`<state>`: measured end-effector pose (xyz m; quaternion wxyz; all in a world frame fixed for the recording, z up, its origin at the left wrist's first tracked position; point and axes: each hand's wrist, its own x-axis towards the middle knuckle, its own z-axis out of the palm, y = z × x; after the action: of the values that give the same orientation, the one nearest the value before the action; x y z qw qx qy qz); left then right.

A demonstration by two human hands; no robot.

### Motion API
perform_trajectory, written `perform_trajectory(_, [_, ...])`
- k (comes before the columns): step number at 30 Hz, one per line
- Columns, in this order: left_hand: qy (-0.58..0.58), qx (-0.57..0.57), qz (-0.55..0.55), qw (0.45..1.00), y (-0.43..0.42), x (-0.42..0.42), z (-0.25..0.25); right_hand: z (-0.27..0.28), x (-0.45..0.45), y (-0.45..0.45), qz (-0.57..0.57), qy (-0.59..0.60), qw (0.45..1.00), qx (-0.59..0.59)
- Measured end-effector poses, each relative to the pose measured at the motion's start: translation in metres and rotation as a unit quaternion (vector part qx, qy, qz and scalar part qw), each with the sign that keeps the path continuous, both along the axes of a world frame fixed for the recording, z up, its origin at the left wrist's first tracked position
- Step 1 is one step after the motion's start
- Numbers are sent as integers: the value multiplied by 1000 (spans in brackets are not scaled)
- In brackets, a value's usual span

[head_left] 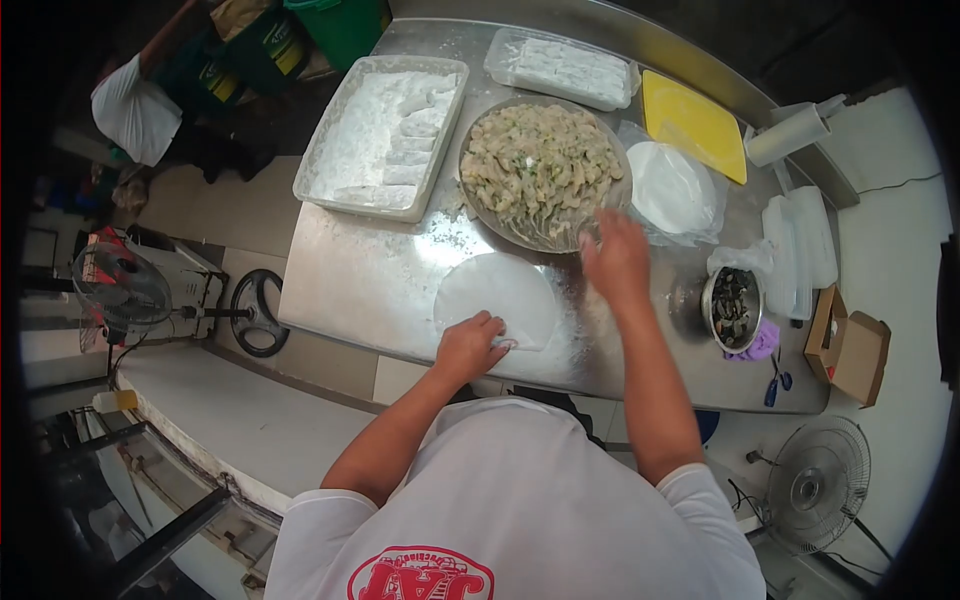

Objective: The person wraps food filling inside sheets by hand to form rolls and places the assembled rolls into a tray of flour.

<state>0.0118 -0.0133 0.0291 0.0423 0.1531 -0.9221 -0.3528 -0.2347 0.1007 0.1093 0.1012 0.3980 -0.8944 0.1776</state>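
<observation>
A thin, round white wrapper sheet [497,295] lies on the steel table, its near edge folded a little. My left hand [468,350] rests on that near edge, fingers curled and pinching the sheet. Beyond it stands a wide round metal bowl [482,212] heaped with a pale chunky filling [540,155] flecked with green. My right hand [617,258] is at the bowl's near right rim, its fingers bent together; what they hold, if anything, cannot be made out. A stack of round white wrappers [672,187] in clear plastic lies right of the bowl.
A floured tray [318,175] of white rolls stands at left, another container of rolls [562,70] behind. A yellow board [695,125], small bowl of dark pieces [735,310], scissors [775,382] and open cardboard box [850,345] are right. Another person [137,110] is far left.
</observation>
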Motion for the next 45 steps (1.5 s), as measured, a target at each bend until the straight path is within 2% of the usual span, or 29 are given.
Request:
perform_trajectory(2, [-7,-14,5,1000,4,-3,0,10,-38,-19,-19,-45,991,122])
perform_trajectory(3, [-14,-28,10,999,5,-4,1,8,-50,-32,-16,-45,991,122])
perform_trajectory(5, [-3,-32,16,999,6,-5,-1,1,-61,-57,14,-93,946,312])
perform_trajectory(9, [25,-39,23,999,7,-2,-4,-14,-51,-72,36,-82,924,371])
perform_trajectory(12, [24,-42,13,999,7,-1,-4,-18,-52,-73,69,-89,923,367])
perform_trajectory(14, [34,-41,11,999,6,0,-7,-4,-45,-70,68,-176,933,308])
perform_trajectory(15, [42,-39,8,998,5,0,-8,-10,-45,-67,72,-172,933,309])
perform_trajectory(17, [41,-38,12,998,5,-1,-8,-27,-43,-62,75,-120,975,171])
perform_trajectory(21, [36,-35,8,999,5,0,-9,-16,-39,-61,135,-130,951,246])
perform_trajectory(23, [29,-36,3,999,5,0,-8,-5,-37,-65,194,-203,900,332])
perform_trajectory(26, [27,-37,1,999,4,0,-5,1,-32,-63,199,-251,901,291])
perform_trajectory(29, [34,-40,-2,999,4,-1,-9,6,-20,-58,175,-229,921,263])
perform_trajectory(33, [14,-42,1,999,4,-1,-7,16,-15,-59,202,-266,906,259])
perform_trajectory(35, [17,-6,5,1000,2,0,-3,22,-4,-53,262,-256,917,159])
perform_trajectory(36, [17,29,13,999,-1,2,-2,26,6,-49,265,-257,916,160])
perform_trajectory(37, [16,29,18,999,-5,3,-4,36,23,-44,228,-322,915,85])
perform_trajectory(38, [35,86,17,996,-10,5,-8,40,40,-38,187,-384,904,10])
perform_trajectory(39, [53,141,14,988,-15,7,-10,26,54,-30,180,-427,884,-56])
perform_trajectory(43, [53,193,-29,979,-32,10,-8,-29,100,-10,169,-505,844,-60])
perform_trajectory(45, [112,210,-25,971,-34,11,-15,-54,113,-9,167,-516,840,15])
